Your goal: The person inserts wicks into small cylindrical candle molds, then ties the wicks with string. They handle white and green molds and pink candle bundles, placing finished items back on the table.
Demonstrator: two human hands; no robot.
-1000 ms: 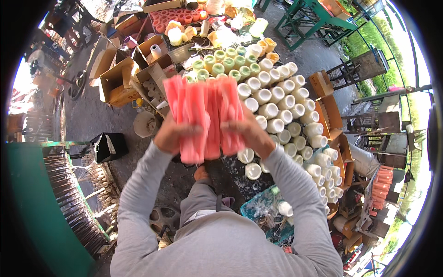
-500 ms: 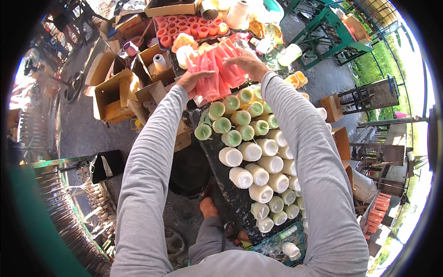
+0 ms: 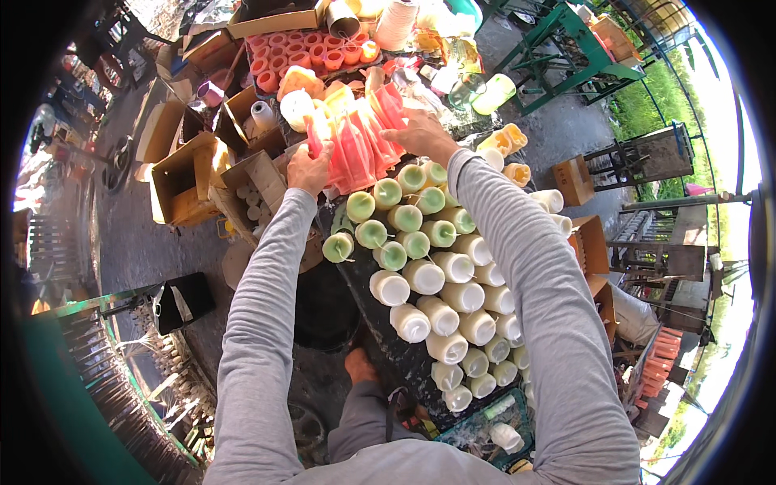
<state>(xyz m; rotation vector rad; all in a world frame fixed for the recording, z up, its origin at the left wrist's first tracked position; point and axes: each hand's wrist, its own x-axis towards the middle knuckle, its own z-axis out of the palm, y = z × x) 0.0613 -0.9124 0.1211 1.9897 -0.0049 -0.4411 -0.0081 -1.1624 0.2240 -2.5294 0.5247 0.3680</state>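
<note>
My left hand (image 3: 309, 168) grips the left end of a row of translucent pink, tapered pieces (image 3: 360, 145), its thumb showing on the near side. At the row's right end my right hand (image 3: 424, 136) holds on with bent fingers. The pieces stand close together, leaning a little, at the far part of the dark table (image 3: 368, 299); their exact kind is unclear. Just nearer than them are several pale green candles (image 3: 406, 217) with wicks. White candles (image 3: 424, 276) fill the table closer to me, between my forearms.
Orange-pink cups (image 3: 299, 58) sit packed beyond the hands, beside a thread cone (image 3: 396, 24) and glass jars (image 3: 495, 94). Open cardboard boxes (image 3: 190, 178) stand left. Yellow candles (image 3: 505, 141) lie at right; a green mesh basket (image 3: 501, 424) is near me.
My left hand has slid back from the front of the pink pieces to their left end. My right hand stays at the right end. The whole view has shifted slightly.
</note>
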